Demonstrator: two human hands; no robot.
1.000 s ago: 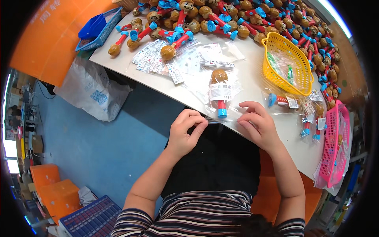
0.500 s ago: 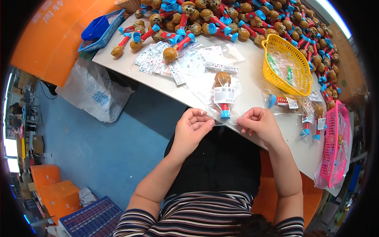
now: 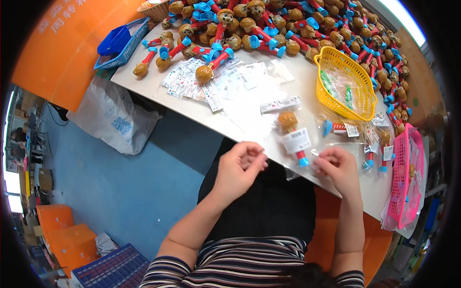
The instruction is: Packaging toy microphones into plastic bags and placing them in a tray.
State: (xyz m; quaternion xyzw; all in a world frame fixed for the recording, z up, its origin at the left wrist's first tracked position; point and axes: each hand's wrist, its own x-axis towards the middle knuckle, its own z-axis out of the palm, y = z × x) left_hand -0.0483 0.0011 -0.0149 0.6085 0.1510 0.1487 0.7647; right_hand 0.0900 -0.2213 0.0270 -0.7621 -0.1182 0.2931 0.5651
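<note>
Where the white table curves toward us, we see a red-stemmed toy with a brown lion-like head and a blue foot, sealed in a clear plastic bag with a white label, lying flat just inside the near edge. Its long axis runs almost straight away from us, head toward the far side and blue foot toward the edge, leaning slightly to our right. Our right hand rests at the bag's lower right corner, fingers curled and seemingly pinching the plastic, though we cannot tell for sure. Our left hand hangs just off the table edge, near the bag, fingers loosely bent together and holding nothing we can make out. Between the hands the edge is bare, with dark lap and blue floor below. Further out lie loose clear bags and labels, a yellow plastic basket to the right, a pink basket at the far right edge, and a heap of matching unbagged toys along the back.
</note>
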